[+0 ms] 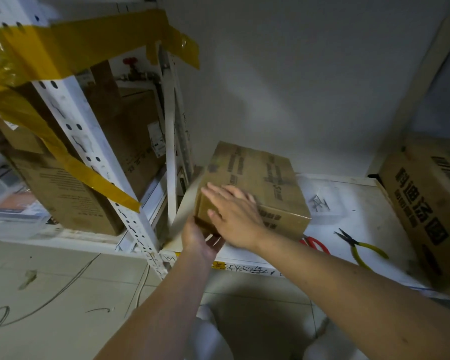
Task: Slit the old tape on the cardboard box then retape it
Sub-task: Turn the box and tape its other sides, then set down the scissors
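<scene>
Both forearms reach in: left hand (202, 236) grips cardboard box (255, 183) corner, right hand (233, 210) flat on top, fingers apart. Pre-slit step; next, cutter — scissors (316, 244) at 3 o'clock.

The near left corner of the cardboard box (255, 183) is covered by the right hand (234, 216), and its print is too blurred to read. The left hand (196, 239) reaches under that corner, its fingertips out of sight. Red handles (317, 244) poke out from behind the right forearm; the tool's head is hidden. At the right edge a second box (431, 203) is cut off. Small dark bits (318, 202) behind the box are too tiny to identify
</scene>
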`<move>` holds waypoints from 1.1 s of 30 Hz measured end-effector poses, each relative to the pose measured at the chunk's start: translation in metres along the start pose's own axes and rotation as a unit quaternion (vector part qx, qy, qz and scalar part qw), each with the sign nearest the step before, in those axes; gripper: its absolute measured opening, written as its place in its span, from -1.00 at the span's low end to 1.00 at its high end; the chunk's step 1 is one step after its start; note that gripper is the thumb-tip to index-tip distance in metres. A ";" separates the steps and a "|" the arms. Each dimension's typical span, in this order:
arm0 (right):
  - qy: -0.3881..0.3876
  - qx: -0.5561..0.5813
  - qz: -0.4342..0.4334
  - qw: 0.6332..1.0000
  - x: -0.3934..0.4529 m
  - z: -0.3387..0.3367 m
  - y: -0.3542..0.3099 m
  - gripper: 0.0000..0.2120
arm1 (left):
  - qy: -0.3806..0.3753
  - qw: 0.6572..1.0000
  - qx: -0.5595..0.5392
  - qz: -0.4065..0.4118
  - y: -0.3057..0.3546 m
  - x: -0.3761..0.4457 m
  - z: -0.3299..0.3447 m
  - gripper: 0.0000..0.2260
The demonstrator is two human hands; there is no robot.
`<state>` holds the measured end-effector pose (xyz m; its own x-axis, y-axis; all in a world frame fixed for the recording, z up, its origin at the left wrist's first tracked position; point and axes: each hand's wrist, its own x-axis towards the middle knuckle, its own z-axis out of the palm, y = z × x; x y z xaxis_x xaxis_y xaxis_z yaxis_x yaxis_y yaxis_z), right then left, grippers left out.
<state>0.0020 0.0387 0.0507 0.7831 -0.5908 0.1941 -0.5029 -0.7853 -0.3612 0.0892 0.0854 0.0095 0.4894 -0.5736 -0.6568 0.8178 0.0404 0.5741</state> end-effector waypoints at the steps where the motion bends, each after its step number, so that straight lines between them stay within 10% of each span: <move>1: -0.020 0.000 -0.016 1.000 0.002 0.006 0.003 -0.52 | -0.002 1.000 -0.013 -0.003 -0.001 0.004 -0.004 -0.70; 8: -0.114 -0.040 -0.080 0.989 0.001 0.026 0.026 -0.44 | 0.019 0.999 -0.028 -0.030 -0.005 0.022 -0.021 -0.54; 16: -0.069 -0.137 0.092 0.984 -0.043 0.013 0.103 -0.02 | 0.064 0.980 0.174 0.077 0.011 0.031 -0.013 -0.77; 33: -0.119 -0.073 0.170 0.975 -0.034 0.013 0.131 -0.25 | 0.060 0.963 0.234 0.120 0.020 0.053 -0.012 -0.73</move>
<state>-0.0856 -0.0422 -0.0149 0.6154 -0.7759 -0.1387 -0.7820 -0.5790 -0.2306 0.1348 0.0658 -0.0196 0.7022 -0.4940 -0.5127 0.4644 -0.2279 0.8558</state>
